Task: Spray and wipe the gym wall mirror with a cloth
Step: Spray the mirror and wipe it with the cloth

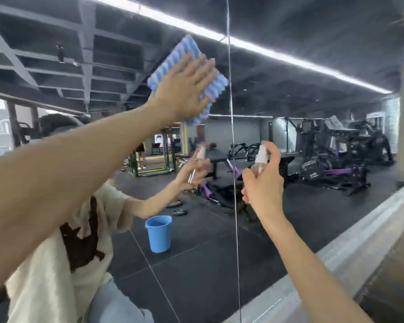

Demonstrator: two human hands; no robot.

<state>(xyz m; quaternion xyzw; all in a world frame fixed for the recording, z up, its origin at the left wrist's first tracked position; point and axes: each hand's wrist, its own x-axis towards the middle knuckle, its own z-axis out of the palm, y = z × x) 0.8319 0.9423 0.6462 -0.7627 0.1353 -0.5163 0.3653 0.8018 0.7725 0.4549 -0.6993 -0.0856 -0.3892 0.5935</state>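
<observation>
Your left forearm: nearest the lens, rising from lower left to the glass.
Your left hand [184, 89]: fingers straight and spread, palm pressing the cloth flat.
Cloth [173, 57]: blue and white, against the mirror [313, 66], high up, just left of the vertical seam [231, 127] between panels.
Your right hand [264, 185]: lower, right of the seam, fingers curled round the spray bottle [261, 159], forefinger over its white top.
Spray bottle: small, clear, upright, near the glass.
Reflected: blue bucket [159, 233] on dark floor, gym machines [348, 148], ceiling light strip [289, 58].
Ledge [359, 241]: pale, along the mirror's lower edge.
</observation>
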